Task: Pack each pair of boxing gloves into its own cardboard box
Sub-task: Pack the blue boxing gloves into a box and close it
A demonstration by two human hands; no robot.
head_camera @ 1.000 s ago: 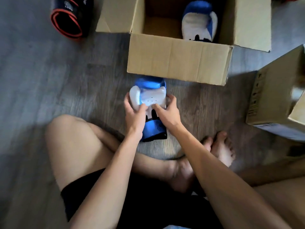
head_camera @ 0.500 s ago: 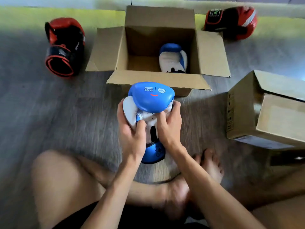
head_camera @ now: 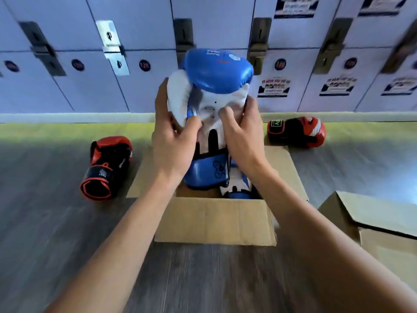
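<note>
Your left grip (head_camera: pixel 173 141) and right grip (head_camera: pixel 241 134) clasp a blue boxing glove (head_camera: pixel 216 73) upright above the open cardboard box (head_camera: pixel 214 220) holding its mate (head_camera: pixel 237 188); lowered crooked, it may jam against that mate.

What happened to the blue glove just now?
The left hand and right hand lifted the blue glove up and forward over the box, still gripping it. The other glove stays in the box; the left red glove and right red glove stay put.

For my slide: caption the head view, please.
Left hand and right hand hold blue glove over open box containing its mate.
</note>
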